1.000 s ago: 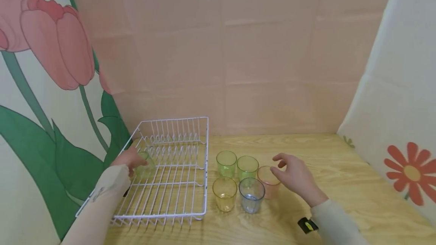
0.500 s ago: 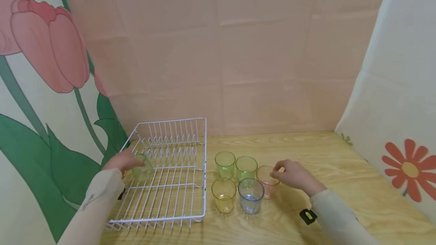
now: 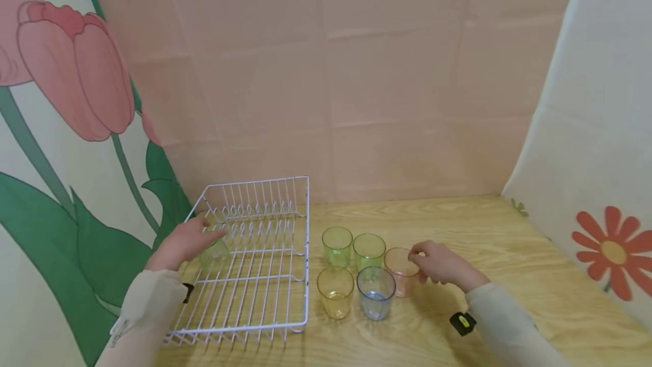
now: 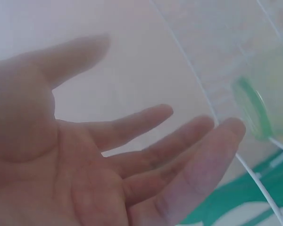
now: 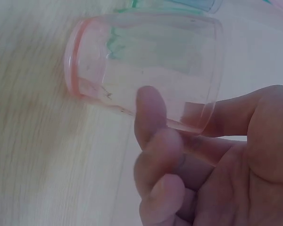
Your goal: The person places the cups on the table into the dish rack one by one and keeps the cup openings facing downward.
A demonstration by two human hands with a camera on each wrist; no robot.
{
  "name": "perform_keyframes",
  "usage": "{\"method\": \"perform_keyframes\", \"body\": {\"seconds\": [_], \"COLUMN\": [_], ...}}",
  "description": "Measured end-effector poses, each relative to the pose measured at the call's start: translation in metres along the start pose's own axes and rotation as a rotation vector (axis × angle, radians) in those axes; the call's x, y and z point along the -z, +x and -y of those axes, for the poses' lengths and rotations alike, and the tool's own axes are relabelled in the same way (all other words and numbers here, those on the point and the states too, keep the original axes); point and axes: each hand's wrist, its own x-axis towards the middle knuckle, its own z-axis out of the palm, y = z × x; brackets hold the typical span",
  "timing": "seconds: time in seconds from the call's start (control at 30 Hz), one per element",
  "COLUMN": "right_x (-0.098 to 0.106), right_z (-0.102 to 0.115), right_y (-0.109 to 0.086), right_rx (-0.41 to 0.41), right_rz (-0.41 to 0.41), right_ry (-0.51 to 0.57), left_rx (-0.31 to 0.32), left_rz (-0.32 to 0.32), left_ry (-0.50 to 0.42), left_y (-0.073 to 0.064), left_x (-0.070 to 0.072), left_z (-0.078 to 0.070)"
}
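Note:
My left hand [image 3: 184,242] hovers over the left side of the white wire dish rack, fingers spread and holding nothing. Just past its fingertips, a clear green glass [image 3: 215,256] stands in the rack and appears upside down. The left wrist view shows this glass [image 4: 273,94] apart from the hand. On the table, my right hand [image 3: 442,265] pinches the rim of a pink glass [image 3: 403,285], with the thumb on one side of the wall and fingers on the other. The right wrist view shows the pink glass [image 5: 179,61] upright on the table.
Close to the pink glass stand two green glasses [image 3: 337,252] [image 3: 369,256], a yellow glass [image 3: 335,299] and a blue glass [image 3: 376,302]. The dish rack [image 3: 254,327] is left of them. Printed cloth walls [image 3: 326,72] bound the wooden table.
My left hand has let go of the green glass in the rack and risen from it. My right hand has come down leftward to the pink glass and taken its rim.

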Motion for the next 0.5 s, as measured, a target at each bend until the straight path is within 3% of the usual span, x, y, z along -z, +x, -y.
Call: {"method": "perform_keyframes", "body": {"seconds": [0.3,0.5], "right_x": [0.007,0.014], "right_z": [-0.003,-0.002], "right_y": [0.001,0.0], "right_rx": [-0.008,0.017], "right_rz": [-0.009,-0.094], "right_ry": [-0.011,0.008], "left_rx": [-0.137,-0.138], "left_rz": [-0.062,-0.007], "left_ry": [-0.075,-0.311], "left_y": [-0.008,-0.012], "left_x": [-0.019,-0.026], "left_z": [-0.029,-0.043]}}
